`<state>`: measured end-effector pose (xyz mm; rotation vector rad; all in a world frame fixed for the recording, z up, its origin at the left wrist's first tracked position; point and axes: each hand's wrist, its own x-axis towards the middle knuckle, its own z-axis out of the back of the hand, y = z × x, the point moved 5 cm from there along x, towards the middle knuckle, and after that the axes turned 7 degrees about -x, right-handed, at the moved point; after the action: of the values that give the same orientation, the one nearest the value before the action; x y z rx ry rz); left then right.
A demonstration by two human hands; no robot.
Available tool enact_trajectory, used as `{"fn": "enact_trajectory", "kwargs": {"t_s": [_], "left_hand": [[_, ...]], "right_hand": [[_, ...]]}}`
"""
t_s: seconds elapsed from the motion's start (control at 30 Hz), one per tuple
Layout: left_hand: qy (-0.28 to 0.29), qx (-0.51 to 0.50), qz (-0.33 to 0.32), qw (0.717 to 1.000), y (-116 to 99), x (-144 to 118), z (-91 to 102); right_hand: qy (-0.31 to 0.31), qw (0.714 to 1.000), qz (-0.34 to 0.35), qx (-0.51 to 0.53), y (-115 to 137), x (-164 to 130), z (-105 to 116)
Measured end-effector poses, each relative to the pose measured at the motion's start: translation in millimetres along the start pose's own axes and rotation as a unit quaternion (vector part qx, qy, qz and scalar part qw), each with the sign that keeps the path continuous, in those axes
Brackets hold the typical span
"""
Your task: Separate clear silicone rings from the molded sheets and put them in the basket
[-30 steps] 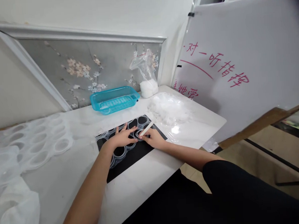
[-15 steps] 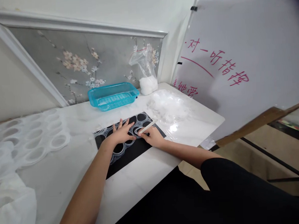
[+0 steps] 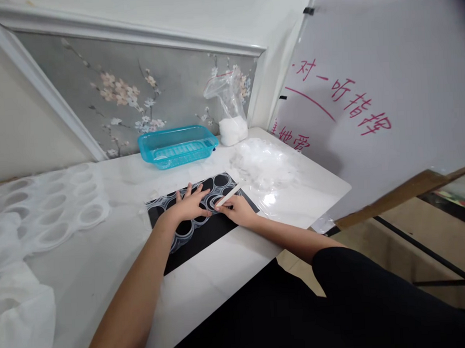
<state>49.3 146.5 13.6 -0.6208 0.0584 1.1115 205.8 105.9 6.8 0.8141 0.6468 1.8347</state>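
A big whiteboard [image 3: 388, 98] with red writing leans at the right, over a pale worktop [image 3: 222, 268] set against a wall panel painted with blossoms. At the far left lies a heap of white sheets punched full of round holes [image 3: 43, 215]. Towards the back stand a turquoise plastic basket [image 3: 177, 146] and a clear bag of white stuff [image 3: 232, 123], with a pile of clear film discs [image 3: 263, 164] just in front of the bag.

In the middle lies a black mat [image 3: 208, 235], and on it a thin translucent sheet of rings [image 3: 188, 229]. The left hand [image 3: 189, 206] lies flat on that sheet, fingers spread apart, pinning it down. The right hand [image 3: 237, 210], close beside it, has its fingers pinched together round a slim white stick tool [image 3: 229, 195], its tip at a ring near the left fingertips.

The sheet looks feather-light, limp and easily torn or creased, so it probably wants a flat palm holding it and lifting at an edge rather than tugging mid-span.
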Motion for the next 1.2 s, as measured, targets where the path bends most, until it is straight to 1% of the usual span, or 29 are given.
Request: {"fn": "enact_trajectory", "kwargs": {"t_s": [0.13,0.23,0.37,0.43,0.5,0.57,0.63,0.7,0.73,0.77,0.8,0.83,0.87,0.9,0.93,0.97,1.0,1.03,1.07,1.1,1.17,1.2], "left_hand": [[0.001,-0.003,0.002,1.000,-1.2,-0.6,0.2],[-0.001,-0.003,0.002,1.000,-1.6,-0.6,0.3],[-0.003,-0.004,0.003,1.000,-0.9,-0.3,0.4],[-0.003,-0.007,0.004,1.000,-1.0,-0.6,0.6],[-0.001,-0.011,0.004,1.000,-1.7,-1.2,0.9],[0.001,-0.014,0.006,1.000,-2.7,-2.0,1.1],[0.001,-0.016,0.011,1.000,-3.8,-2.9,1.1],[0.000,-0.017,0.018,1.000,-4.7,-4.1,0.8],[0.000,-0.018,0.021,1.000,-5.2,-4.7,0.7],[0.000,-0.019,0.023,1.000,-5.6,-5.2,0.4],[0.001,-0.020,0.024,1.000,-5.9,-5.6,0.2],[0.001,-0.021,0.024,0.999,-6.0,-5.9,0.0],[0.002,-0.023,0.023,0.999,-6.0,-6.0,-0.1],[0.002,-0.025,0.022,0.999,-5.6,-5.9,-0.3],[0.001,-0.028,0.021,0.999,-5.1,-5.8,-0.5],[0.001,-0.032,0.019,0.999,-4.4,-5.7,-0.8],[0.000,-0.036,0.017,0.999,-3.5,-5.8,-1.1],[-0.001,-0.040,0.015,0.999,-2.6,-6.0,-1.4],[-0.002,-0.043,0.014,0.999,-1.6,-6.4,-1.5],[-0.005,-0.046,0.014,0.999,-0.8,-7.1,-1.1],[-0.012,-0.047,0.017,0.999,-0.2,-9.9,3.0],[-0.017,-0.047,0.017,0.999,-1.4,-12.4,7.2]], "right_hand": [[-0.006,1.000,0.009,-0.016,2.2,-0.5,0.6],[-0.015,1.000,-0.002,0.001,0.1,-0.5,0.7],[-0.010,1.000,-0.003,-0.010,-0.4,0.9,0.7],[-0.007,0.999,0.017,-0.047,2.6,0.0,1.1],[-0.007,0.992,0.057,-0.113,7.7,-3.6,0.0],[-0.008,0.976,0.103,-0.192,12.9,-8.4,-4.1],[-0.003,0.954,0.142,-0.264,16.7,-9.3,-9.9],[0.011,0.932,0.166,-0.321,18.2,0.0,-12.7],[0.014,0.924,0.167,-0.345,17.5,9.6,-10.4],[0.005,0.919,0.153,-0.363,15.2,22.4,-3.9],[-0.021,0.921,0.124,-0.368,11.4,37.3,7.5],[-0.063,0.928,0.085,-0.358,6.2,52.5,22.8],[-0.127,0.935,0.032,-0.330,-1.2,65.7,41.7],[-0.204,0.940,-0.015,-0.274,-9.6,74.6,61.3],[-0.275,0.936,-0.046,-0.213,-18.3,79.0,77.9],[-0.328,0.930,-0.064,-0.151,-26.9,79.7,89.6],[-0.357,0.927,-0.074,-0.088,-35.3,77.7,95.8],[-0.362,0.928,-0.080,-0.027,-42.4,74.2,96.8],[-0.347,0.934,-0.085,0.031,-47.7,70.0,93.1],[-0.319,0.940,-0.091,0.086,-50.9,65.8,86.4],[-0.269,0.941,-0.103,0.179,-50.4,58.3,71.5],[-0.258,0.936,-0.109,0.212,-47.6,55.9,66.2]]}}
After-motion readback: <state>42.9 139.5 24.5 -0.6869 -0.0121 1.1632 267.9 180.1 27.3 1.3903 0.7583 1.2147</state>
